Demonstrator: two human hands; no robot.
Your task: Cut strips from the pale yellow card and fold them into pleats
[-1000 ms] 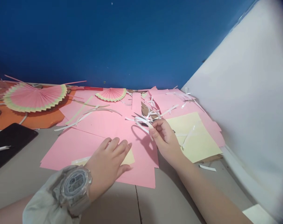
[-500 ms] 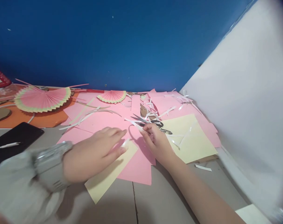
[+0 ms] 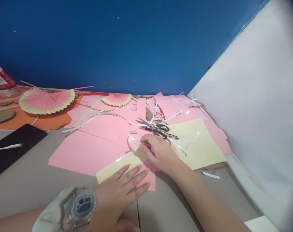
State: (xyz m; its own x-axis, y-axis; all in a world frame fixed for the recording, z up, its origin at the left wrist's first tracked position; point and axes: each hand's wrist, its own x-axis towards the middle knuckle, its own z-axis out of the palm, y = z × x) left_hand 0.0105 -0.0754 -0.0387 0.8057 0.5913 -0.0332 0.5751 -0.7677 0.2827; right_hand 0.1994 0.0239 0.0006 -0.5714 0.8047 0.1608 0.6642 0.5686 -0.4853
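My left hand (image 3: pixel 119 190), with a watch (image 3: pixel 83 204) on its wrist, lies with fingers spread over the near edge of a pale yellow paper strip (image 3: pixel 112 166). A shiny white band runs along that strip's far edge. My right hand (image 3: pixel 161 154) is closed at the strip's right end, pinching a thin white strip (image 3: pixel 133 132) that curls up in a loop. Just beyond the right hand rest black-handled scissors (image 3: pixel 158 128). Pink paper sheets (image 3: pixel 83 151) lie under the yellow strip.
A yellow sheet (image 3: pixel 199 151) with white scraps lies right. Pink-and-yellow pleated fans (image 3: pixel 48 101) sit at the back left, near a red-labelled bottle (image 3: pixel 1 79). A black phone-like slab (image 3: pixel 16 148) lies left. Blue wall (image 3: pixel 127 48) behind, white wall (image 3: pixel 257 96) right.
My left hand has come nearer and turned palm down, fingers spread on the yellow strip. That strip has turned flatter across. The white strip in my right hand now bends into a loop.
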